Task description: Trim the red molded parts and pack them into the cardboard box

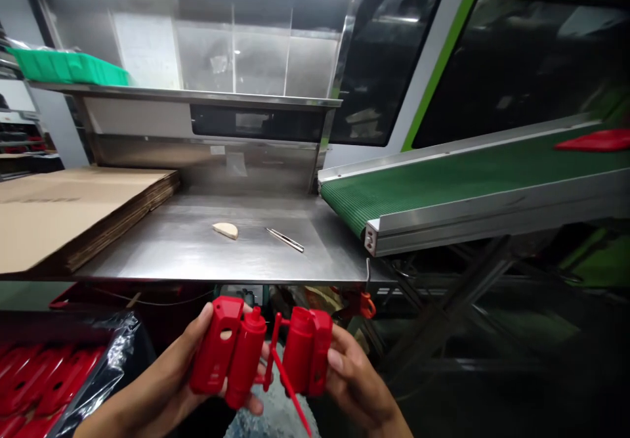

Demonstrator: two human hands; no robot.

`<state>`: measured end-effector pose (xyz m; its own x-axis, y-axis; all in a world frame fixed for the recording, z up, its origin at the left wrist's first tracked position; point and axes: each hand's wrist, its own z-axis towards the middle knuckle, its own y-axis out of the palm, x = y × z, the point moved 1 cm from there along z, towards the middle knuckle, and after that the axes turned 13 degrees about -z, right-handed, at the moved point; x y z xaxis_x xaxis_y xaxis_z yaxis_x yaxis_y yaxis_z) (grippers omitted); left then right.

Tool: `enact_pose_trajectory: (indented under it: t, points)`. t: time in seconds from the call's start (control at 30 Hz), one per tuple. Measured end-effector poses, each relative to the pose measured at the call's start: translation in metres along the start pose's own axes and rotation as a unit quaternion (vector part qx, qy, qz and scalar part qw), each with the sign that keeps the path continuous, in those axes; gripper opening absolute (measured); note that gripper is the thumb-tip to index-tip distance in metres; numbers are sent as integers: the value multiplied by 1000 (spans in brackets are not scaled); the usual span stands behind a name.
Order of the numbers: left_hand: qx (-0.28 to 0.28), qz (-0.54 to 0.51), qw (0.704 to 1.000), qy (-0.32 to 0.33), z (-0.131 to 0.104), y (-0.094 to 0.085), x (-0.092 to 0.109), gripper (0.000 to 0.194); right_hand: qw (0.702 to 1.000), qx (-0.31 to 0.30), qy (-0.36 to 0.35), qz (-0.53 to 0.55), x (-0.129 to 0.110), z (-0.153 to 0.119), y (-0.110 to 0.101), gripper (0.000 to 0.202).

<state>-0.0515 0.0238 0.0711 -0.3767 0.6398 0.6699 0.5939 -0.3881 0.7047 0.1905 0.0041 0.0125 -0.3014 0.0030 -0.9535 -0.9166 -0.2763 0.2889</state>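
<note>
In front of my body, my left hand is closed around a glossy red moulded plastic part, a flat block with a hole beside a narrow-necked cylinder. My right hand grips a second red moulded plastic part, with a wider cylinder and a flat side. A thin red plastic sprue runs between the two parts and slants downward. Whether it still joins both parts, I cannot tell. Beyond my hands, a small pale half-moon-shaped piece and a slim metal tool lie on the steel table.
Flattened cardboard is stacked at the table's left. A green conveyor belt slopes down from the right, carrying a red part. At lower left, a plastic-lined container holds several red parts. A green tray sits on the upper shelf.
</note>
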Motion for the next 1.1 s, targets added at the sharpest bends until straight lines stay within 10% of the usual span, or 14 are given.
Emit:
enact_pose_trajectory:
  t: [0.2,0.33,0.37,0.43,0.57,0.77,0.93,1.1]
  points:
    - [95,-71,991,-67,-7,-21,1,72,944,30,-95,-315,-16,-8,14,32]
    - [155,-117,980,-30,-9,-22,7,47,681,99,-355,-633,-28,-9,11,54]
    - [171,-122,978,-8,-9,-22,9,42,661,117,-367,-644,-30,-6,10,56]
    - [196,-122,973,28,-9,-22,12,34,681,165,-340,-628,-34,9,9,47]
    - [212,-115,966,87,-6,-27,19,34,814,224,-155,-512,-41,77,4,35]
    - [202,-148,966,69,-9,-33,15,56,816,213,-49,-536,-57,193,-14,32]
    - [204,-162,959,113,-12,-41,12,38,802,236,-49,-546,-59,153,-4,49]
    - [243,-136,950,140,4,-37,14,44,896,-25,26,-442,-11,69,44,54]
